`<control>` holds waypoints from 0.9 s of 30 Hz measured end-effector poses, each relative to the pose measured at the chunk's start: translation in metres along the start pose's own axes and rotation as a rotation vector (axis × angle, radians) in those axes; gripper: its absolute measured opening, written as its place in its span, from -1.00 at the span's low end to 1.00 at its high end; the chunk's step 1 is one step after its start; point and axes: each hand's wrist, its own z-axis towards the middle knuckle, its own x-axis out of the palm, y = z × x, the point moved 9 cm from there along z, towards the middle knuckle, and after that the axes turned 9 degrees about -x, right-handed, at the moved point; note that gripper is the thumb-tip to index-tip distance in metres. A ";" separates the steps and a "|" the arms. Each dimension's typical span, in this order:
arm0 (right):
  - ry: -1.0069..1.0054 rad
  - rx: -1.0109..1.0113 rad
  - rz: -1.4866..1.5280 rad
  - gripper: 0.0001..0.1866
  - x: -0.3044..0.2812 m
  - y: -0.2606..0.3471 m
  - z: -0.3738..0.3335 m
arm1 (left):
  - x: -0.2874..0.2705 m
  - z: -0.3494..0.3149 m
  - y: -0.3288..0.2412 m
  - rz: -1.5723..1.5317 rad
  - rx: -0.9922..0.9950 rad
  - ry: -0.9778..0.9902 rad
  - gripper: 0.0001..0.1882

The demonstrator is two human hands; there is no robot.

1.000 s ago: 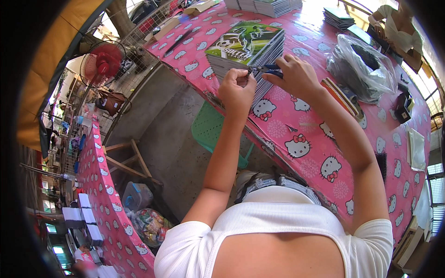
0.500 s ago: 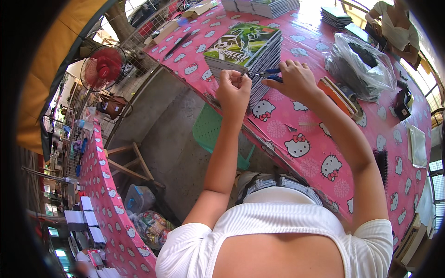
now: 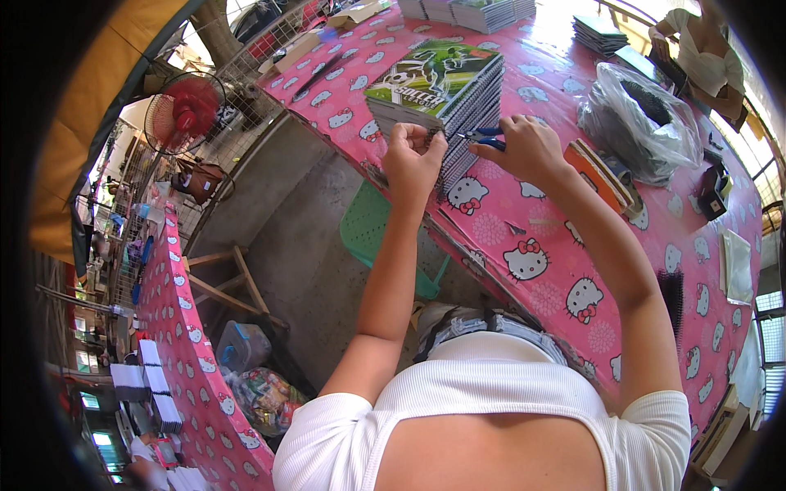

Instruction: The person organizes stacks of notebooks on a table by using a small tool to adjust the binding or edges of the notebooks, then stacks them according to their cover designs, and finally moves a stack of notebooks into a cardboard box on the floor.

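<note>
A tall stack of spiral-bound notebooks with green soccer covers stands near the table's edge. At its near corner my left hand pinches a small dark piece that looks like the end of a spiral coil. The fingers partly cover it. My right hand grips small pliers with blue handles. Their jaws point left toward my left fingertips, beside the stack's coiled side, with a small gap between.
A pink patterned cloth covers the table. To the right lie a clear plastic bag of dark coils, an orange-edged book pile and a black holder. A green stool stands below the edge. Another person is at far right.
The view has shifted slightly, moving the stack a little to the right in it. My hands and the pliers stay in nearly the same place at the stack's corner.
</note>
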 end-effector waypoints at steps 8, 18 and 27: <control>0.691 0.244 0.188 -0.22 0.030 0.007 -0.002 | -0.002 0.001 0.000 0.067 0.042 0.007 -0.71; 0.133 -0.002 0.005 -0.24 0.008 0.010 0.012 | 0.001 -0.003 -0.007 0.103 0.023 0.020 -0.72; 0.531 0.235 0.177 -0.33 0.029 0.000 -0.008 | -0.004 0.005 0.013 -0.004 -0.048 0.039 -0.68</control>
